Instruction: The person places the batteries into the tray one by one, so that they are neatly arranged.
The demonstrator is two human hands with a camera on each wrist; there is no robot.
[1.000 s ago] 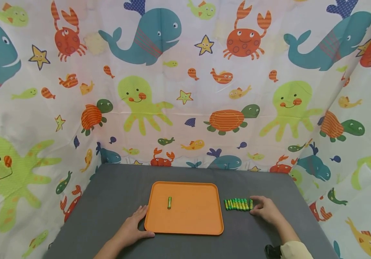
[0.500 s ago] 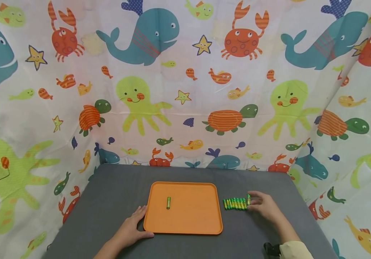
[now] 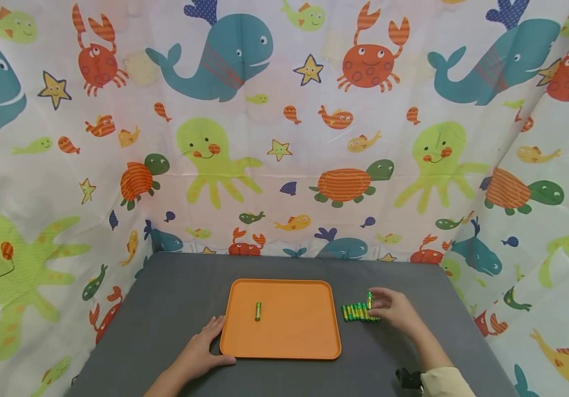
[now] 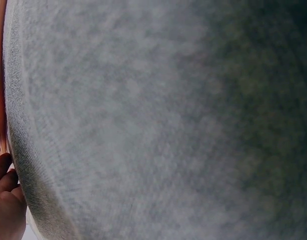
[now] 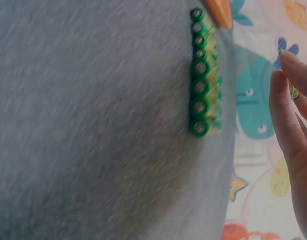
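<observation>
In the head view my right hand [image 3: 397,312] pinches a green-and-yellow battery [image 3: 369,299] upright between thumb and fingers, over the right end of a row of batteries [image 3: 354,312]. The right wrist view shows that row [image 5: 200,87] end-on, with the right hand [image 5: 296,125] beside it; only a sliver of the pinched battery shows there. My left hand [image 3: 199,348] is spread at the left front corner of an orange tray [image 3: 289,344], fingers along its left edge, thumb at the front edge. A single battery [image 3: 258,311] lies on the tray, left of its middle.
A dark grey cloth-covered table [image 3: 175,298] bears the tray and the battery row to its right. A white curtain [image 3: 264,220] printed with sea animals hangs behind the table and along both sides. A dark strap [image 3: 408,379] sits at the right wrist.
My right hand has lifted one battery from the right end of the row and moved it up and left over the row. The left hand and the tray stay put.
</observation>
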